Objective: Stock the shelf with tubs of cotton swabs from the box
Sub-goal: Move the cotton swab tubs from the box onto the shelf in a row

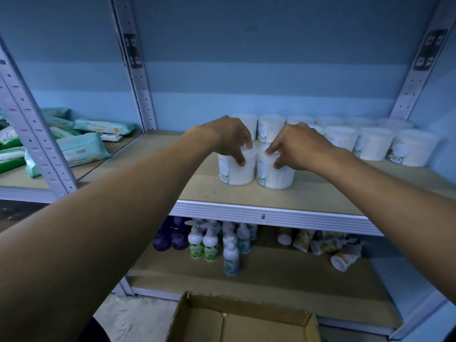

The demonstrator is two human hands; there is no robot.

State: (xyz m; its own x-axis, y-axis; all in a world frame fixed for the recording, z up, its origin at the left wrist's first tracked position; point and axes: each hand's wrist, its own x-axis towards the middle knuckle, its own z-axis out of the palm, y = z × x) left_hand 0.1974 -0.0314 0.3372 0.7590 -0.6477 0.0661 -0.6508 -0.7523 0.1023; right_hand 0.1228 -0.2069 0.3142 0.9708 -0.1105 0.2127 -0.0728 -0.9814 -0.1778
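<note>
Two clear tubs of cotton swabs stand side by side on the wooden shelf (308,193). My left hand (228,138) grips the lid of the left tub (235,172) from above, fingers curled over its rim. My right hand (298,144) grips the top of the right tub (276,176) the same way. Both tubs rest upright on the shelf board. Behind and to the right stand several more tubs (375,144) in rows against the back wall. The cardboard box (241,322) lies open below, and the part in view shows no tubs.
Packs of wet wipes (81,146) lie on the neighbouring shelf at left, past a grey upright post (37,144). On the lower shelf stand pump bottles (209,243) and several toppled tubes (328,245). Bare board lies left of the two tubs.
</note>
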